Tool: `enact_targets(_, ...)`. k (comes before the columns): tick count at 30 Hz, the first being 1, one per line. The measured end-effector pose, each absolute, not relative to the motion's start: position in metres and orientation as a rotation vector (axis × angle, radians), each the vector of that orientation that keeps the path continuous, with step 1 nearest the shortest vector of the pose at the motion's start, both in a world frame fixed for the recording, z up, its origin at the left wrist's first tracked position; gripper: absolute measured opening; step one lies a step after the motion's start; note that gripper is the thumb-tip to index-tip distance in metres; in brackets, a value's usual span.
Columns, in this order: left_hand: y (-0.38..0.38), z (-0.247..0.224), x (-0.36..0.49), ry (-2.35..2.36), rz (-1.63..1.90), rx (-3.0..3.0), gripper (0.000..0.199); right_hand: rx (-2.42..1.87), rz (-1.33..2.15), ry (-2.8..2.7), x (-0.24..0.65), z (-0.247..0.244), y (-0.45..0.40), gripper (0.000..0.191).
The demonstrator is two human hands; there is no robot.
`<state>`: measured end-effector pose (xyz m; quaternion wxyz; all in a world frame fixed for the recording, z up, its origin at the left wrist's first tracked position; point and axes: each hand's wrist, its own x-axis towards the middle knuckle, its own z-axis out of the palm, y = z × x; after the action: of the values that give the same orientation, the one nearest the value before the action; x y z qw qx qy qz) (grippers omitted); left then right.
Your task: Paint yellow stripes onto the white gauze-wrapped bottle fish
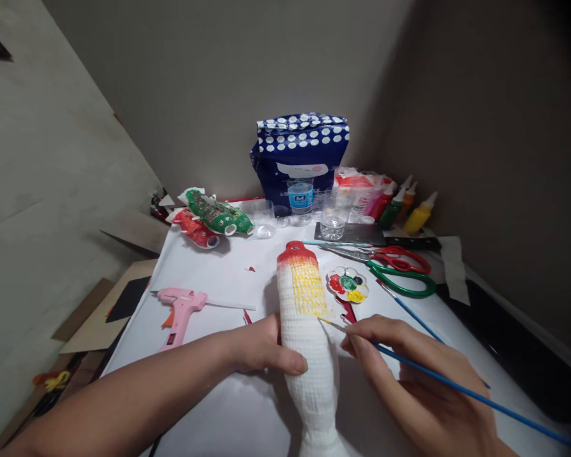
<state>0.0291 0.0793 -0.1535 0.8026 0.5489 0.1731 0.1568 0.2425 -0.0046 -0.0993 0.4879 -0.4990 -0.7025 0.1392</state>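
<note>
My left hand [261, 346] grips a bottle wrapped in white gauze [309, 355], lying lengthwise on the white table sheet [209, 266]. Its cap end is painted red and a yellow patch sits below that. My right hand [409, 374] holds a blue-handled paintbrush [457, 384], its tip touching the lower edge of the yellow patch. A small flower-shaped palette [347, 284] with red, green and yellow paint lies just beyond the bottle.
A pink glue gun [181, 311] lies at left. Red scissors [402, 257] and green scissors [402, 282] and a second brush [409, 311] lie at right. Behind stand a blue dotted bag [302, 152], a water bottle [300, 200], clear cups [334, 219], paint bottles [404, 206] and painted bottle crafts [214, 219].
</note>
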Motion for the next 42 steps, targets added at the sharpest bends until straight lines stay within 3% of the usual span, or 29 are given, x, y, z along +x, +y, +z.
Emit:
enact_targets(8, 0.079, -0.159, 0.026, 0.421, 0.36, 1.135, 0.07, -1.357, 0.225, -1.567, 0.268, -0.096, 0.004, 0.005)
enact_targets(14, 0.078, -0.157, 0.03, 0.368, 0.388, 1.113, 0.077, -1.599, 0.505, -1.536, 0.304, -0.117, 0.052, 0.026)
enact_targets(18, 0.078, -0.156, 0.03, 0.388, 0.379, 1.124, 0.08, -1.599, 0.51, -1.624, 0.309, -0.141, 0.066, 0.037)
enact_targets(23, 0.079, -0.156, 0.029, 0.399, 0.369, 1.154, 0.083, -1.602, 0.516, -1.708, 0.307, -0.153, 0.062, 0.028)
enact_targets(42, 0.077, -0.154, 0.029, 0.433, 0.356, 1.088, 0.077, -1.608, 0.357, -1.806, 0.305, -0.153, 0.061, 0.024)
